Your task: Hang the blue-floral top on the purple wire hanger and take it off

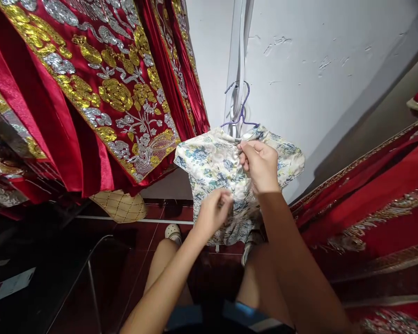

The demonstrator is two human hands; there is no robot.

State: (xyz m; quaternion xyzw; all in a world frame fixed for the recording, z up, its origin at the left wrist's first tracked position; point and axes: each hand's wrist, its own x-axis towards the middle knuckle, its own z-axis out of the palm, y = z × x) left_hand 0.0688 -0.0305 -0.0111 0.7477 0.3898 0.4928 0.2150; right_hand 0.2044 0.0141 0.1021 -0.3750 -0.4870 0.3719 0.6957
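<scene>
A small cream garment with blue and green flowers (209, 162) hangs on a purple hanger (242, 113) hooked to a white pipe on the wall. My right hand (259, 164) is closed, pinching the fabric at the garment's collar just under the hanger. Lower down, my left hand (214, 211) is closed too, its fingers pinching the front of the same garment near its middle. My bare knees and light shoes show below the garment.
Red robes with gold and silver embroidery (101, 88) hang close on the left. More red embroidered cloth (369, 208) lies on the right. A white pipe (237, 55) runs up the white wall. A dark chair frame (90, 269) and red floor tiles lie below left.
</scene>
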